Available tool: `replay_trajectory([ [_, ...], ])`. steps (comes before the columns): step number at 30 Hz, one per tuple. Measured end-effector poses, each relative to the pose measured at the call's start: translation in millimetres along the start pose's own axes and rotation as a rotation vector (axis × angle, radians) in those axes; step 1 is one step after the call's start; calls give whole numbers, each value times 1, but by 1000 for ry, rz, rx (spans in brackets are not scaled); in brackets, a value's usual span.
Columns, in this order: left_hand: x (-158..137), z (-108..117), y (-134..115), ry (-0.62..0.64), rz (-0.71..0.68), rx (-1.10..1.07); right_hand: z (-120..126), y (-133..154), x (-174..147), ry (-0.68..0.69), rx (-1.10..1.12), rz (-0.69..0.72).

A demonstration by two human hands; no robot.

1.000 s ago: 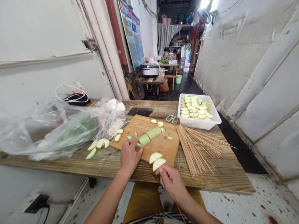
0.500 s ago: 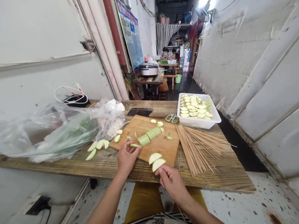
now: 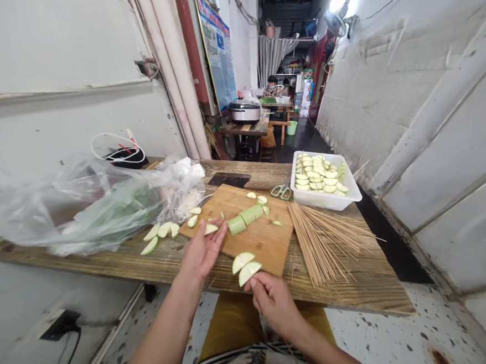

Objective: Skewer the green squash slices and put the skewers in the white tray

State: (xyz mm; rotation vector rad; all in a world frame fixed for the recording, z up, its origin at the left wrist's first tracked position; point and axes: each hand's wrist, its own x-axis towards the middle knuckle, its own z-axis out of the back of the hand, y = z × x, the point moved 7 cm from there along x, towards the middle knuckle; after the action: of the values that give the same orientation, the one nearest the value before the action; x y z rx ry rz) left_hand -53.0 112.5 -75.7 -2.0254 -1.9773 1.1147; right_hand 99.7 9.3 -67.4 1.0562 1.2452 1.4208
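Note:
My right hand (image 3: 272,302) is closed in a pinch on a thin bamboo skewer (image 3: 291,351), whose lower end sticks out below the wrist. Two half-moon slices (image 3: 248,272) of a pale green vegetable, like zucchini or eggplant, sit at its upper end, over the board's near edge. Palm partly up, my left hand (image 3: 200,251) holds a single half-moon slice (image 3: 210,228) between thumb and fingers. Just right of those fingertips, a cut row of the same vegetable (image 3: 245,219) lies on the wooden cutting board (image 3: 267,241), with a few loose slices around it.
A bundle of bamboo skewers (image 3: 324,240) fans out right of the board. Behind it stands a white tub (image 3: 327,199) of skewered slices. Scissors (image 3: 281,192) and a cleaver (image 3: 230,180) lie beyond the board. Plastic bags (image 3: 116,213) and several loose slices (image 3: 155,235) are left. A person sits far back.
My left hand has turned more palm-up and lifted its slice slightly off the board. The right hand has shifted a little left with the skewered slices.

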Motion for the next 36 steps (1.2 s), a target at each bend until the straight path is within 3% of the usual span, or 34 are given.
replay_trajectory([
  [3,-4,1,-6,20,-54,204,-3,4,0,30,9,19],
  [6,-9,2,0,29,10,282,-6,5,-1,45,1,30],
  [12,-21,-11,21,114,179,177,-4,6,-3,25,-27,33],
  [21,-26,-16,26,199,137,150,-2,6,-4,12,-61,36],
  [36,-29,-15,30,172,120,124,1,2,-5,9,-101,38],
])
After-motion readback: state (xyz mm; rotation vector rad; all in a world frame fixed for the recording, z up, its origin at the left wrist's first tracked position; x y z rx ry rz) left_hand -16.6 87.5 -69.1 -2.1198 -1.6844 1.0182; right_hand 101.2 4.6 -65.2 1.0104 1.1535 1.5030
